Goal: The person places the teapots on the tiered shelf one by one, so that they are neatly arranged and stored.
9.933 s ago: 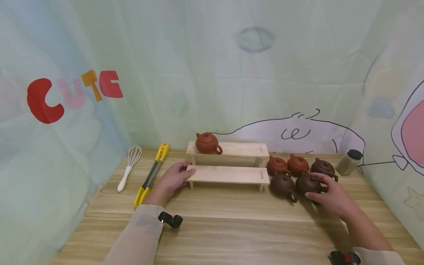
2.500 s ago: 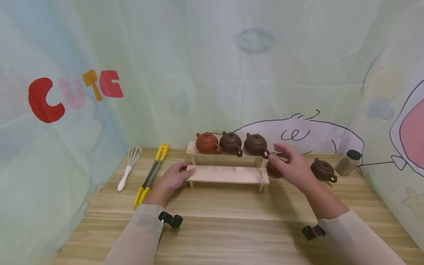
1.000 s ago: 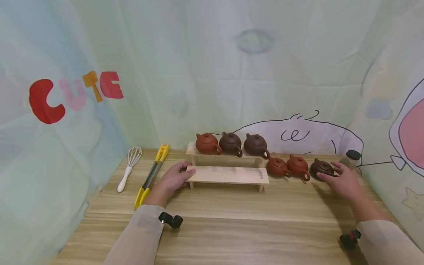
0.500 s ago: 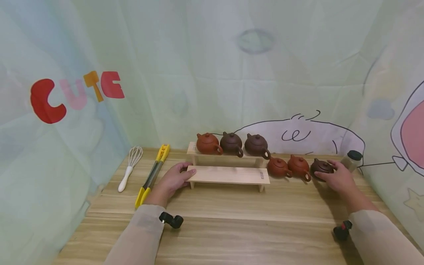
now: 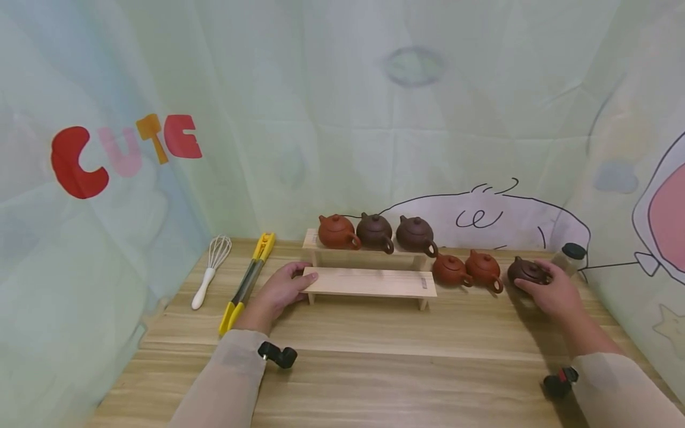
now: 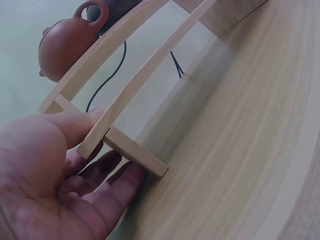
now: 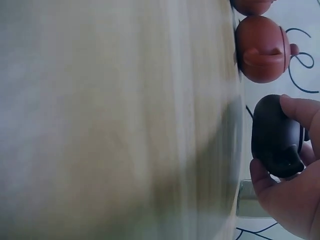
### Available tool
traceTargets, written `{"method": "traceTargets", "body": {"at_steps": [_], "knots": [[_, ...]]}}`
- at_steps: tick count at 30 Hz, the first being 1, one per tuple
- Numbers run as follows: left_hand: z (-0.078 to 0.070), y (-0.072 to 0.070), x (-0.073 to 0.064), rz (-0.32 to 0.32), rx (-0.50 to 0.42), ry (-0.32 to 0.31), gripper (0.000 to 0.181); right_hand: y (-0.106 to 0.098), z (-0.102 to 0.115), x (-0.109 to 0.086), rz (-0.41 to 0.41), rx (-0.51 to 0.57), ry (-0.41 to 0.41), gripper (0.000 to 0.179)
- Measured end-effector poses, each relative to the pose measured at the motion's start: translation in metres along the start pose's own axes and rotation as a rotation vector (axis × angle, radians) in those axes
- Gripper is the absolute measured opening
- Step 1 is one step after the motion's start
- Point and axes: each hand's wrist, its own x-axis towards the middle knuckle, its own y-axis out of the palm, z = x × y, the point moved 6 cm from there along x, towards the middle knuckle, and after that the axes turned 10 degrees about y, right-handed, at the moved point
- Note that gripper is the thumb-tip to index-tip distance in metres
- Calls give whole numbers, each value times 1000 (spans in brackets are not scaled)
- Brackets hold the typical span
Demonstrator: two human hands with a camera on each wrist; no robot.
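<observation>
My left hand [image 5: 282, 290] grips the left end of the low front wooden stand [image 5: 369, 282], thumb on top and fingers curled beneath, beside its leg [image 6: 136, 151]. At the right, a dark brown teapot [image 5: 524, 270] is held by my right hand [image 5: 556, 292], with fingers and thumb around its body near the handle. In the right wrist view that teapot [image 7: 276, 132] shows a gap from the table's edge. On the taller back stand [image 5: 311, 239] sit a reddish-brown teapot [image 5: 336, 232] and two dark brown ones, a middle teapot [image 5: 374, 230] and a right teapot [image 5: 414, 233].
Two reddish-brown teapots, a left one [image 5: 449, 270] and a right one [image 5: 483, 268], stand on the table [image 5: 401, 380] between the stands and my right hand. A lidded jar [image 5: 572, 255] is behind that hand. A whisk [image 5: 210, 270] and yellow-tipped tongs [image 5: 247, 284] lie left.
Since the earliest frame, two dark teapots have come from the table onto the back stand. My right hand has since taken hold of the third and shifted it slightly right. My left hand stays put.
</observation>
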Motion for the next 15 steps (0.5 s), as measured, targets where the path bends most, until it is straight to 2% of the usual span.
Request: {"method": "traceTargets", "body": {"at_steps": [8,12,15], "knots": [[-1,3,0,-3,-21,-1,61,-9,4,-29,-60,68,-49,95],[-1,3,1,1,-39,4,60,-11,15,-49,-64,121,-89,94],[-1,2,1,10,-56,7,58,-9,28,-65,-50,104,-128,93]]}}
